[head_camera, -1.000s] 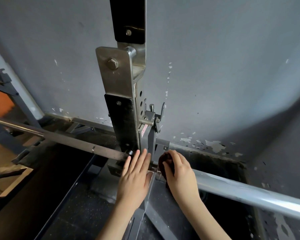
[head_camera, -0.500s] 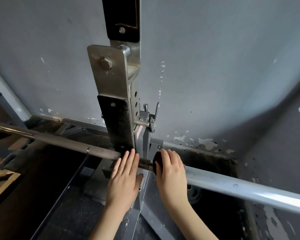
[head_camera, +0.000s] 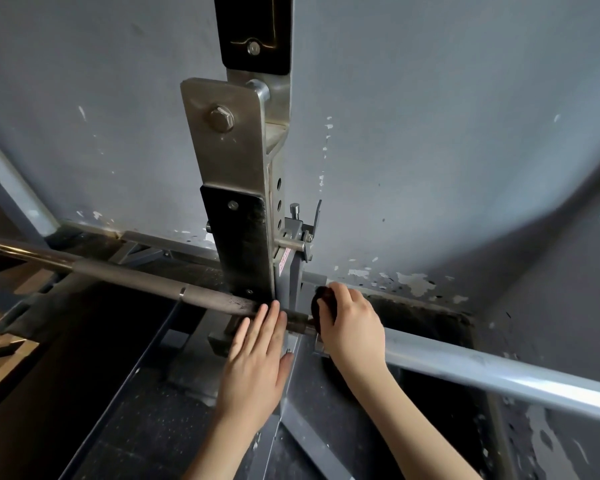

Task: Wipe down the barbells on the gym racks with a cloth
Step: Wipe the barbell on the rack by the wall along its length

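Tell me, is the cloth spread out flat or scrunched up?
Scrunched up. The cloth is a small dark wad gripped in the curled fingers of the right hand, pressed against the barbell beside the rack post.

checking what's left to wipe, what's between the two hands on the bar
Head view: only a short bare stretch of bar lies between the left hand and the cloth in the right hand.
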A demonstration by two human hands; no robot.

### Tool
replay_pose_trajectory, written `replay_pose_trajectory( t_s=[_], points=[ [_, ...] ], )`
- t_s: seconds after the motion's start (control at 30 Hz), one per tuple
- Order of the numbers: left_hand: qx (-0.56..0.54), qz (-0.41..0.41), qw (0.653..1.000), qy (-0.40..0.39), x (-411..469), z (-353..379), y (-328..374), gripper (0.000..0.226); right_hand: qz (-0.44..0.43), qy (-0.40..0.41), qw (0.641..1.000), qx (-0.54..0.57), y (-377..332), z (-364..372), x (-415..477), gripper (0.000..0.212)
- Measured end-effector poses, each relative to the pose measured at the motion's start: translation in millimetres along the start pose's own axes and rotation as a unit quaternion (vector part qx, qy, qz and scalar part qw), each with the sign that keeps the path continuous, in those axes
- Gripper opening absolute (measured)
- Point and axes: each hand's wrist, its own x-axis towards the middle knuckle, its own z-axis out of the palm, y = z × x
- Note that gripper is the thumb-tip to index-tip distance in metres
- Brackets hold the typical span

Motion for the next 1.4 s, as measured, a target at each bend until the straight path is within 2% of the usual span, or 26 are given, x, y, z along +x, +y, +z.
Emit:
replay_pose_trajectory(
  t_s=[0.07, 0.17, 0.23, 0.4, 0.5, 0.63, 0.77, 0.97, 1.0, 1.1, 1.17, 1.27, 1.4],
  points=[
    [-0.004, -0.003, 1.0, 0.001, 2, 0, 0, 0.059, -0.013, 0.013, 1.0, -0.006, -5, -1, -11, 0.022],
    [-0.002, -0.002, 1.0, -0.004, 3, -1, 0, 0.06, -0.09, 0.0, 0.994, -0.058, -2, 1, -46, 0.04],
    [-0.002, -0.003, 1.0, -0.008, 3, -1, 1, 0.061, -0.113, -0.002, 0.991, -0.071, 5, 1, -54, 0.047],
    [-0.031, -0.024, 0.999, -0.012, 11, -2, 3, 0.058, -0.024, -0.015, 0.998, -0.054, -17, 6, -10, 0.02],
    [-0.019, -0.022, 0.999, -0.017, 16, -3, 3, 0.058, -0.062, -0.018, 0.998, -0.019, -3, 0, -16, 0.024],
    [-0.002, -0.015, 1.0, -0.01, 14, -2, 1, 0.059, -0.117, -0.014, 0.992, -0.048, 19, -5, -58, 0.049],
    [0.001, -0.018, 1.0, -0.007, 17, 1, 1, 0.059, -0.072, -0.008, 0.996, -0.051, -4, 11, -34, 0.039],
    [0.005, -0.007, 1.0, -0.007, 18, 1, -1, 0.058, -0.159, -0.038, 0.985, -0.056, 32, -19, -48, 0.043],
    [0.007, -0.006, 1.0, -0.007, 17, 0, -2, 0.058, -0.155, -0.035, 0.985, -0.062, 34, -20, -47, 0.041],
    [0.008, -0.005, 1.0, -0.01, 19, -1, -1, 0.059, -0.056, -0.021, 0.998, 0.006, 7, -9, -23, 0.025],
    [0.005, -0.01, 1.0, -0.01, 18, -1, 0, 0.059, -0.055, -0.027, 0.998, 0.017, -6, -4, -10, 0.014],
    [0.006, 0.0, 1.0, -0.013, 17, -1, -1, 0.06, -0.101, -0.062, 0.992, 0.033, 13, -16, -15, 0.019],
    [0.011, 0.006, 1.0, -0.02, 17, -2, -2, 0.062, -0.019, -0.053, 0.997, 0.058, 25, -26, -20, 0.016]
  ],
)
